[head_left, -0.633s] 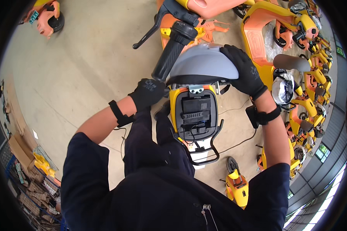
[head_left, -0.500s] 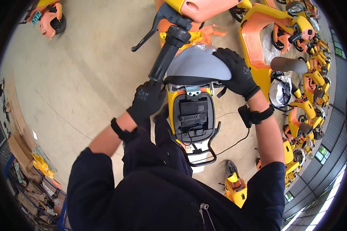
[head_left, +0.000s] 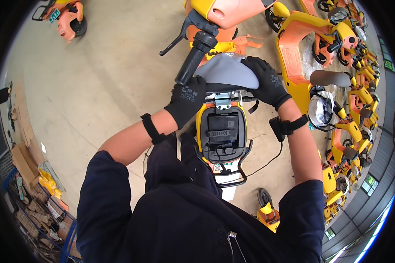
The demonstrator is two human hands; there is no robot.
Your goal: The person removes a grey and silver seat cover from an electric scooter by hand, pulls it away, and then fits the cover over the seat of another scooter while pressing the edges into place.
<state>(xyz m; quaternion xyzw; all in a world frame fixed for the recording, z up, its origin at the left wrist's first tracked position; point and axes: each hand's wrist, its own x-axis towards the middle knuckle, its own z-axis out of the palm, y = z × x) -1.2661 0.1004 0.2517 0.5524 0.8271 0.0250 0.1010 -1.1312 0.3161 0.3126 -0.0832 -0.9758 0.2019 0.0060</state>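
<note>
Grey and smooth, the scooter saddle (head_left: 228,72) stands raised at the far edge of the battery compartment (head_left: 203,136). I judge it soft above, stiff below, rather light; I would hold both ends. My right hand (head_left: 267,83) has its fingers wrapped over the right end; my left hand (head_left: 186,98) is at the left end, but if its fingers clamp, I cannot tell.

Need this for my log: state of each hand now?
Left hand: at grey seat's left end, grip cannot be told.
Right hand: clasping the seat's right end.
</note>
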